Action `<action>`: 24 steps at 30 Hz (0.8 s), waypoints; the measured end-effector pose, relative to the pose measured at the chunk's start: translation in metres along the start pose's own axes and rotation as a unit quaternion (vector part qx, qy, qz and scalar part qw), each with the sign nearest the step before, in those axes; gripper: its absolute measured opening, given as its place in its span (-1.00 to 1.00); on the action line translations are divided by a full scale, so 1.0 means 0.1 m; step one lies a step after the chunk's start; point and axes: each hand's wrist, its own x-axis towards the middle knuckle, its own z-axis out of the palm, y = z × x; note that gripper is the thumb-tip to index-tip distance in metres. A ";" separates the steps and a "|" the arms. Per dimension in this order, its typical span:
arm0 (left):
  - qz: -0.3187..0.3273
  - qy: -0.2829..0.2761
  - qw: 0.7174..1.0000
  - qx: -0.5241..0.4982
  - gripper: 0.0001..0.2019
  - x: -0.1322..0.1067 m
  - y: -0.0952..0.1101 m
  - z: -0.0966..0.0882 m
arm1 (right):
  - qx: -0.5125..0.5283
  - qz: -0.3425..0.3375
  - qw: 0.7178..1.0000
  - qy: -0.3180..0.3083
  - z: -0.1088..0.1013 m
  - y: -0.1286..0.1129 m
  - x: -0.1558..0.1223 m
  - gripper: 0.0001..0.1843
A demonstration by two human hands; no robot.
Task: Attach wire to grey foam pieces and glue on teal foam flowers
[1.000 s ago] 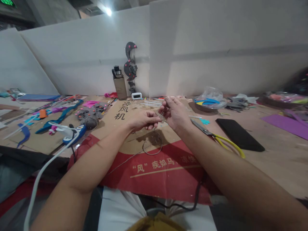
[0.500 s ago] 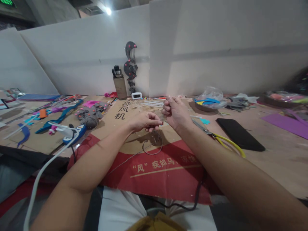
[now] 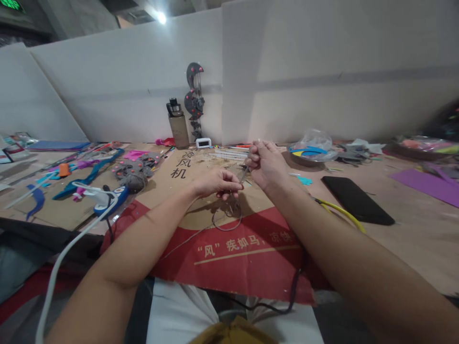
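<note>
Left to right along the counter (image 3: 412, 248): the power strip (image 3: 111, 203) lies near the cardboard (image 3: 233, 279), probably for easy reach of an outlet. A ball of grey yarn (image 3: 134, 182) sits just beyond it, below a heap of grey pieces with pink dots. The cardboard lies flat beneath both hands, presumably as a work mat that shields the surface. The left hand (image 3: 219, 184) is pinched at the fingertips on a thin string (image 3: 227, 231), whose slack hangs below in a loose loop over the cardboard. The right hand (image 3: 267, 165), slightly higher and apart from the left, is curled on the same string; the short length between them appears drawn taut, which would keep it straight and under control. The scissors (image 3: 344, 212) lie partly hidden by the right forearm, their yellow handles toward the person, a placement that suits a quick pick-up.

Containers, in the same order: the bottle (image 3: 178, 129) stands upright and capped, its contents not discernible; the bowl (image 3: 304, 161) holds blue and yellow pieces with clear plastic; the tray (image 3: 409, 150) at far right bears pinkish pieces under clear wrapping.
</note>
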 end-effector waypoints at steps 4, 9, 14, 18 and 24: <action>-0.013 -0.022 0.999 0.047 -0.68 -0.03 0.01 -0.05 | 0.009 -0.003 1.000 0.013 0.00 -0.01 0.01 -0.76; -0.032 -0.036 0.994 0.098 -0.63 -0.04 0.00 -0.17 | -0.004 -0.015 1.000 0.005 -0.01 -0.02 0.02 -0.72; -0.027 0.139 0.976 0.167 -0.64 -0.01 -0.02 -0.22 | 0.004 -0.012 1.000 0.006 0.00 -0.01 0.01 -0.76; 0.039 0.282 0.933 0.219 -0.72 0.02 -0.01 -0.20 | -0.027 -0.016 1.000 0.002 0.02 0.01 -0.01 -0.76; -0.002 0.300 0.902 0.311 -0.73 -0.01 -0.05 -0.31 | -0.036 -0.034 0.999 0.000 0.00 -0.10 -0.01 -0.77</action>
